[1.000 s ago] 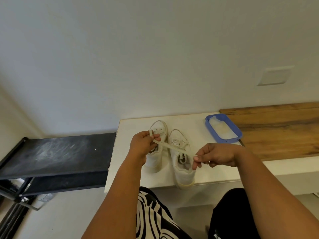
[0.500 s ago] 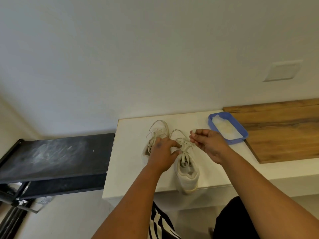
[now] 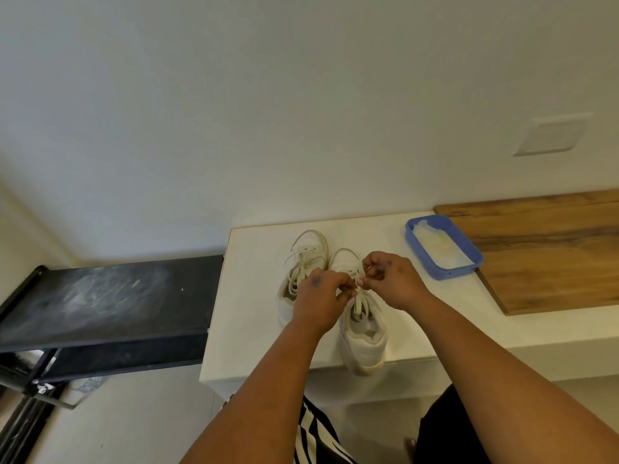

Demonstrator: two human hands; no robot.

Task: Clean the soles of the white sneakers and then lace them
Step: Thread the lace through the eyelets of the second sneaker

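Observation:
Two white sneakers stand side by side on the white counter (image 3: 254,296), toes toward the wall. The left sneaker (image 3: 303,259) has loose laces lying over its tongue. The right sneaker (image 3: 363,333) has its heel at the counter's front edge. My left hand (image 3: 320,298) and my right hand (image 3: 390,279) meet over the right sneaker's tongue, each pinching the white shoelace (image 3: 360,298) there. My hands hide the upper eyelets of this shoe.
A blue plastic tray (image 3: 445,272) with a white cloth or foam inside sits right of the shoes, next to a wooden board (image 3: 549,256). A black metal rack (image 3: 107,296) stands left of the counter. A wall plate (image 3: 552,133) is on the white wall.
A second ago my hands held the lace stretched out between them above the shoes. They have since come together over the right sneaker's tongue, and my head has moved nearer.

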